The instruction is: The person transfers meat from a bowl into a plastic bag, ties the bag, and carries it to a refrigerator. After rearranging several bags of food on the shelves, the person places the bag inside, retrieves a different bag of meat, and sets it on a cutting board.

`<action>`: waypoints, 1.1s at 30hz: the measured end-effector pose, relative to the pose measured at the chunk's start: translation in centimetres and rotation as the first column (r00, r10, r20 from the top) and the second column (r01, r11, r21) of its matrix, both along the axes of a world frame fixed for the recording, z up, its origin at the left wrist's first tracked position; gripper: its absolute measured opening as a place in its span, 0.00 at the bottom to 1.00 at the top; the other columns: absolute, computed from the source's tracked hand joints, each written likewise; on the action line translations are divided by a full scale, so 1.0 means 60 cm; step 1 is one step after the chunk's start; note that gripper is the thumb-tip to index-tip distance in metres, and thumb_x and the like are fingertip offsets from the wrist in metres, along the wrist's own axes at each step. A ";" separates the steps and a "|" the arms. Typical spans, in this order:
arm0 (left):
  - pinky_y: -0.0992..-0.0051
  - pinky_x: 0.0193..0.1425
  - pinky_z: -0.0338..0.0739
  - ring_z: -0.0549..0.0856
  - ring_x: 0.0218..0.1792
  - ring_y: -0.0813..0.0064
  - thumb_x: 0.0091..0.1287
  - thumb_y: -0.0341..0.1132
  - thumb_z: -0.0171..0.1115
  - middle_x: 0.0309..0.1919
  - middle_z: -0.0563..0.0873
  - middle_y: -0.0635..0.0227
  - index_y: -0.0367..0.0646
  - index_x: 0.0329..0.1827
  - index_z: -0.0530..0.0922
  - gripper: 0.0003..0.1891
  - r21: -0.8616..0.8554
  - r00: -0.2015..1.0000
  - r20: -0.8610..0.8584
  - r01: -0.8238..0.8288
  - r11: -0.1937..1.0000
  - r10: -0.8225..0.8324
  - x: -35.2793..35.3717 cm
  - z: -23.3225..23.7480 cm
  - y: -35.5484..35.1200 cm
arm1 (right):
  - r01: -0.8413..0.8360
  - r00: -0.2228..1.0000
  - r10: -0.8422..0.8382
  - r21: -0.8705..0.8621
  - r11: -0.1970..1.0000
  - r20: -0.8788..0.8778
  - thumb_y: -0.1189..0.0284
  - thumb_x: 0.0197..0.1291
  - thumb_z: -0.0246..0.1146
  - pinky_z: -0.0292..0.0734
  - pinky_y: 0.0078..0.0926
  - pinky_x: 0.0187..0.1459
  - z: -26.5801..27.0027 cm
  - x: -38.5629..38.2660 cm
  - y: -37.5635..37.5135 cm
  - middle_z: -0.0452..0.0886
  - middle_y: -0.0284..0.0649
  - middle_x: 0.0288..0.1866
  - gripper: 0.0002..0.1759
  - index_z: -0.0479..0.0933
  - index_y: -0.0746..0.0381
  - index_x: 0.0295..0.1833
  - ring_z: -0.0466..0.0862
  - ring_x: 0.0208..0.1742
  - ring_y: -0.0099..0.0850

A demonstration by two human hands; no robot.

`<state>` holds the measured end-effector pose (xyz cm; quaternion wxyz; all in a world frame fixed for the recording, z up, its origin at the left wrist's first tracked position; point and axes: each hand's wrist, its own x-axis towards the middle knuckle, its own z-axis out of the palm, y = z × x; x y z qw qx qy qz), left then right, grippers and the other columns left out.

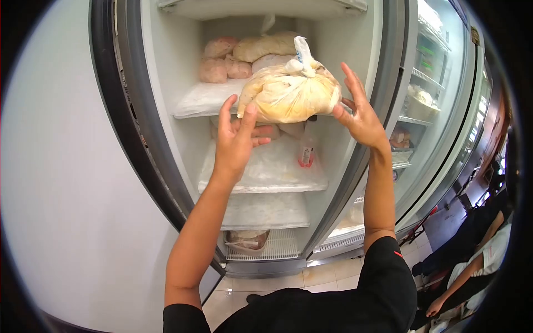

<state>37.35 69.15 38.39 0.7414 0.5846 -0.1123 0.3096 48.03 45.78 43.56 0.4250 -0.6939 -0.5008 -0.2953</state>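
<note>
So the knotted bag (pixel 288 94) of pale yellow stuff sits right between the two grips, at the front lip of the top shelf (pixel 202 102) in the open freezer. The left hand (pixel 236 144) is below and to its left, grip wide, with only the thumb on the bag's lower corner. The right hand (pixel 360 114) is at its right end, fingers fanned out, palm barely on it. Neither grip is closed on anything, and I honestly can't tell if the shelf is carrying the weight or the palms are.

That's my worry. The plastic looks frosty and slick, and the bag bulges out past the shelf edge toward the grips. With two flat palms and no fingers wrapped around it, it could roll forward and slip down between the hands. Straight under the grips is the lower shelf (pixel 266 172) with a small red-labelled bottle (pixel 306 154), so that could get knocked over, or the bag goes all the way to the tile floor (pixel 327 275) and splits.

The pink packs (pixel 222 61) beyond the grips are stacked loosely too, so a shove could topple them.
</note>
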 end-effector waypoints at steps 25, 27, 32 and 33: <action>0.64 0.49 0.84 0.79 0.55 0.60 0.56 0.40 0.75 0.61 0.70 0.48 0.31 0.73 0.48 0.51 0.017 0.975 0.216 -0.061 0.998 0.056 0.100 0.169 0.078 | -0.203 0.800 0.349 0.327 0.923 -0.488 0.54 0.43 0.78 0.79 0.29 0.50 0.165 0.156 0.194 0.74 0.57 0.56 0.58 0.53 0.78 0.69 0.81 0.51 0.39; 0.63 0.49 0.85 0.79 0.55 0.60 0.56 0.39 0.75 0.61 0.70 0.48 0.31 0.73 0.48 0.51 0.015 0.973 0.223 -0.060 0.998 0.055 0.148 0.184 0.114 | -0.162 0.806 0.313 0.322 0.933 -0.502 0.55 0.44 0.77 0.77 0.27 0.54 0.170 0.188 0.220 0.74 0.57 0.56 0.56 0.55 0.79 0.67 0.80 0.54 0.38; 0.59 0.58 0.80 0.76 0.60 0.57 0.58 0.39 0.73 0.64 0.68 0.48 0.32 0.73 0.47 0.49 0.025 0.992 0.085 -0.093 0.995 0.091 0.215 0.220 0.169 | -0.090 0.804 0.228 0.266 0.960 -0.549 0.57 0.46 0.76 0.77 0.25 0.55 0.191 0.265 0.270 0.76 0.53 0.54 0.48 0.62 0.78 0.63 0.81 0.50 0.35; 0.61 0.58 0.81 0.77 0.60 0.57 0.60 0.38 0.72 0.64 0.69 0.48 0.32 0.73 0.49 0.47 -0.003 0.991 0.098 -0.089 0.996 0.089 0.213 0.223 0.169 | -0.127 0.803 0.267 0.284 0.950 -0.533 0.56 0.46 0.76 0.78 0.26 0.52 0.198 0.284 0.278 0.77 0.51 0.53 0.48 0.63 0.78 0.63 0.82 0.48 0.35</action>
